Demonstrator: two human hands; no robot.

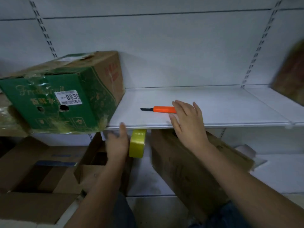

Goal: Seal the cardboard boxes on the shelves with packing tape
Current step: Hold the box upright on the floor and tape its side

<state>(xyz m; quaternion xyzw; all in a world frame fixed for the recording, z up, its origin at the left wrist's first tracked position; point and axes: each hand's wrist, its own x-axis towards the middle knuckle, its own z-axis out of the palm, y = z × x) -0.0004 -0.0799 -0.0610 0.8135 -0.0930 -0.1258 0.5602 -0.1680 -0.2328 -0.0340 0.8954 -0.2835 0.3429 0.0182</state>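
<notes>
My left hand is just below the front edge of the white shelf, thumb up, holding a yellow roll of packing tape against its palm; the fingers are hidden behind the roll. My right hand lies open with fingers spread over the rear end of an orange utility knife on the shelf, its blade out and pointing left. A green fruit box with crumpled tape on top stands tilted at the shelf's left end. A closed brown cardboard box lies on the lower shelf under my right forearm.
Open cardboard boxes with raised flaps fill the lower left. A blurred brown box shows at the right edge, on the neighbouring shelf section. The white back panel has slotted uprights.
</notes>
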